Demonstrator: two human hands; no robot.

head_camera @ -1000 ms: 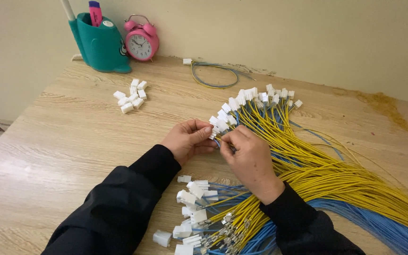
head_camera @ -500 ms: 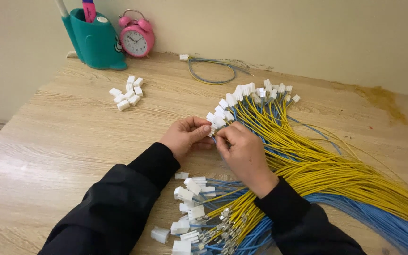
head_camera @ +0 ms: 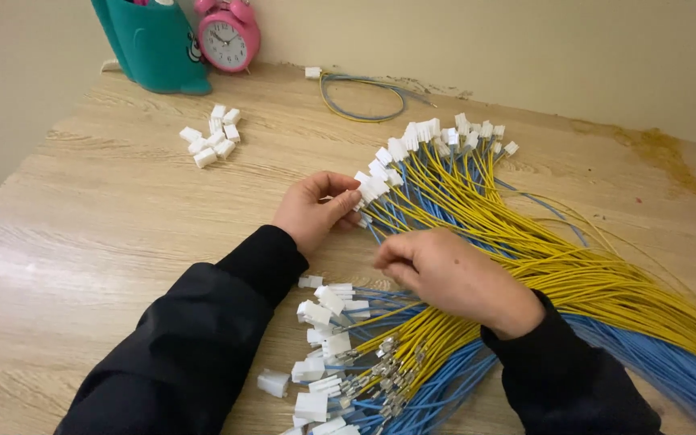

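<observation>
Yellow and blue wires (head_camera: 525, 266) are running from five o'clock toward eleven while we are pinching a white connector (head_camera: 362, 192) in our left hand (head_camera: 316, 209), right hand (head_camera: 445, 274) loosely curled just below it.

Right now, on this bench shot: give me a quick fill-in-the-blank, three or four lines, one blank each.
1. The left hand pinches a small ____ plastic connector at the end of a wire.
2. The fanned wires under the right hand are yellow and ____.
3. The alarm clock at the back of the table is ____.
4. The loose pile of connectors lies in front of the ____ holder.

Missing words: white; blue; pink; teal
</observation>
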